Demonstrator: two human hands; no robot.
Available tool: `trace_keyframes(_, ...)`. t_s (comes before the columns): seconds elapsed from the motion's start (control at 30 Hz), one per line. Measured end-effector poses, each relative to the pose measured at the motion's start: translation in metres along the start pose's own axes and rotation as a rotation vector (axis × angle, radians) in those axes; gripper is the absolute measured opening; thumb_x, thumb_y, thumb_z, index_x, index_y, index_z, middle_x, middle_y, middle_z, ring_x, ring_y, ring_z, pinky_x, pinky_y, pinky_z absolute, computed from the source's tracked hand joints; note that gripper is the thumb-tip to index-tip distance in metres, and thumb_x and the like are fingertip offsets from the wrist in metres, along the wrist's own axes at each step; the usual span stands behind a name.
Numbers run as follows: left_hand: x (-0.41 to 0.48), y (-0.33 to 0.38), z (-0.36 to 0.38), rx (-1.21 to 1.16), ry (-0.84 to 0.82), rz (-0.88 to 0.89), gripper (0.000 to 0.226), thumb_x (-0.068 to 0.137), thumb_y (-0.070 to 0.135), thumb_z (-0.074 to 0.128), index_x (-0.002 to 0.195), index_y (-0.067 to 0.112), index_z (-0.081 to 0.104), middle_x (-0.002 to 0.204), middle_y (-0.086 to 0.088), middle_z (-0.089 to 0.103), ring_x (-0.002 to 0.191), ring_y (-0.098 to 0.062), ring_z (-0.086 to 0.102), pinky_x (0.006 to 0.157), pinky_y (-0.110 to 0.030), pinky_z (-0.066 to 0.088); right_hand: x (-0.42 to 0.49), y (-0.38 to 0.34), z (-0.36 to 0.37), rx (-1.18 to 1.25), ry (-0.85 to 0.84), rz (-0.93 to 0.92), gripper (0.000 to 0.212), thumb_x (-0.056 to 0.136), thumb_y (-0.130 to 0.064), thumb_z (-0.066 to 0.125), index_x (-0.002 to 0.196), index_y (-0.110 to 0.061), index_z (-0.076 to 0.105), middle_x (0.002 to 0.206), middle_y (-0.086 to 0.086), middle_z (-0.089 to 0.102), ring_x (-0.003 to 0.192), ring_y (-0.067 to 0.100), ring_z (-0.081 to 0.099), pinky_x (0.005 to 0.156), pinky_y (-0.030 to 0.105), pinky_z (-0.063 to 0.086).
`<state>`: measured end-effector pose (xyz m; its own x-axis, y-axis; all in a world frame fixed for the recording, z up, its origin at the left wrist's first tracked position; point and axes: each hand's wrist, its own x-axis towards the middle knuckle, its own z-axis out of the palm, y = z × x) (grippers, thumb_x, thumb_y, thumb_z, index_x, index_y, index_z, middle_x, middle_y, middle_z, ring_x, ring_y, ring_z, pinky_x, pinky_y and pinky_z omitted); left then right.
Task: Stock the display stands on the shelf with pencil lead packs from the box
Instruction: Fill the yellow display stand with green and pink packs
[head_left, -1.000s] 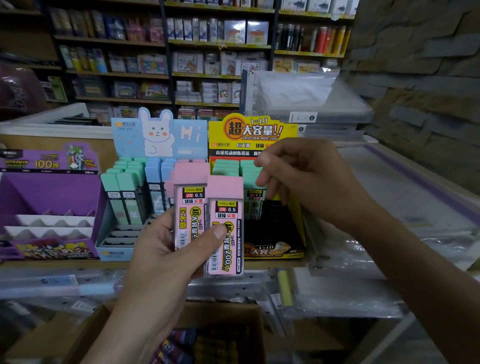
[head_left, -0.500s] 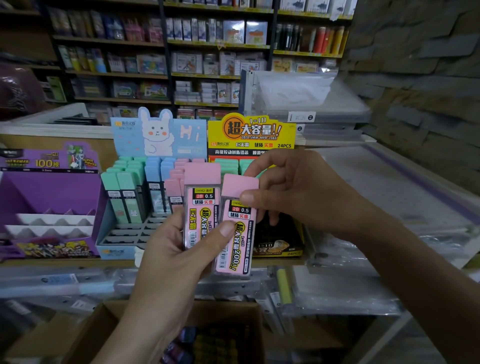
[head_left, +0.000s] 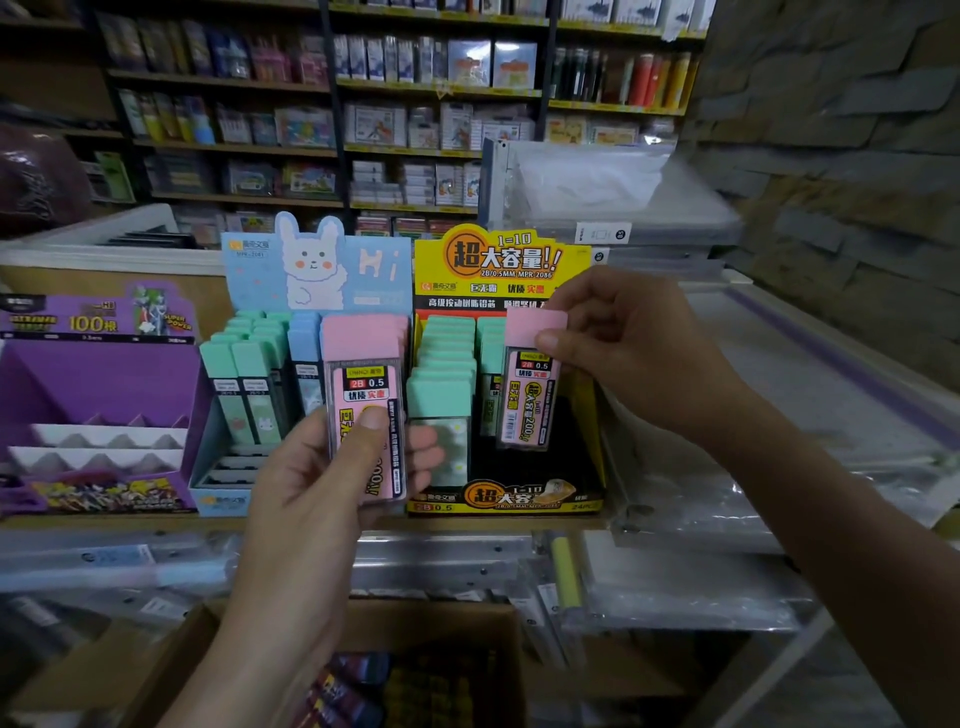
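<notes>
Right hand (head_left: 634, 353) had one pink pack (head_left: 530, 387) pinched by its cap, hanging over the yellow stand (head_left: 498, 496) right beside the mint packs (head_left: 447, 353). Left hand (head_left: 311, 499) gripped a second pink pack (head_left: 363, 395), blocking part of the bunny stand (head_left: 311, 265). Cardboard box (head_left: 415, 623) sat below, purple stand (head_left: 78, 374) off left.

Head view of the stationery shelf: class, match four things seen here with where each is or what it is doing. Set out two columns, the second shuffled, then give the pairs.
Column one
1. right hand
2. left hand
3. purple stand
4. cardboard box

Column two
A. lowest in view, below the stands
B. pinches the cap of a pink pack in front of the yellow stand
C. leftmost of the three stands
D. grips the other pink pack upright, thumb on its label

Pairs: 1-B, 2-D, 3-C, 4-A
</notes>
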<state>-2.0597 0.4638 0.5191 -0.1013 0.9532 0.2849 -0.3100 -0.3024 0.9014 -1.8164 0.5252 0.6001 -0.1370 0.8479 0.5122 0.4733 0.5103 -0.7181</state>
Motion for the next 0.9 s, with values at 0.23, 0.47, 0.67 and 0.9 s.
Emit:
trace_keyframes(0.23,0.002,0.000,0.001,0.016,0.004,0.006,0.025,0.088,0.041,0.064,0.101,0.026,0.079,0.096,-0.012,0.080,0.087,-0.027,0.078,0.072,-0.029,0.062,-0.001,0.009,0.004,-0.035,-0.038,-0.018,0.018,0.084,-0.010,0.079,0.096,-0.009,0.066,0.080,0.022,0.067,0.076,0.046,0.067,0.068,0.059,0.058)
trace_keyframes(0.47,0.001,-0.001,0.004,0.055,0.001,0.001,0.026,0.087,0.041,0.064,0.098,0.023,0.078,0.094,-0.012,0.080,0.088,-0.028,0.077,0.080,-0.042,0.063,0.001,0.006,0.007,-0.153,-0.065,-0.099,0.019,0.082,-0.015,0.082,0.092,-0.011,0.066,0.077,0.017,0.067,0.071,0.037,0.062,0.067,0.051,0.056)
trace_keyframes(0.67,0.000,0.000,0.006,0.047,-0.002,-0.002,0.025,0.086,0.038,0.064,0.097,0.021,0.079,0.094,-0.013,0.079,0.088,-0.030,0.077,0.080,-0.039,0.065,0.003,0.005,0.007,-0.179,-0.105,-0.106,0.019,0.081,-0.016,0.082,0.091,-0.016,0.066,0.074,0.014,0.068,0.070,0.034,0.064,0.067,0.046,0.057)
trace_keyframes(0.9,-0.002,0.003,0.006,0.043,0.002,-0.002,0.028,0.084,0.040,0.065,0.100,0.021,0.079,0.094,-0.013,0.079,0.088,-0.030,0.077,0.080,-0.037,0.065,0.003,0.005,0.015,-0.328,-0.101,-0.124,0.025,0.080,-0.016,0.083,0.097,-0.016,0.065,0.078,-0.002,0.064,0.066,0.017,0.064,0.067,0.041,0.057)
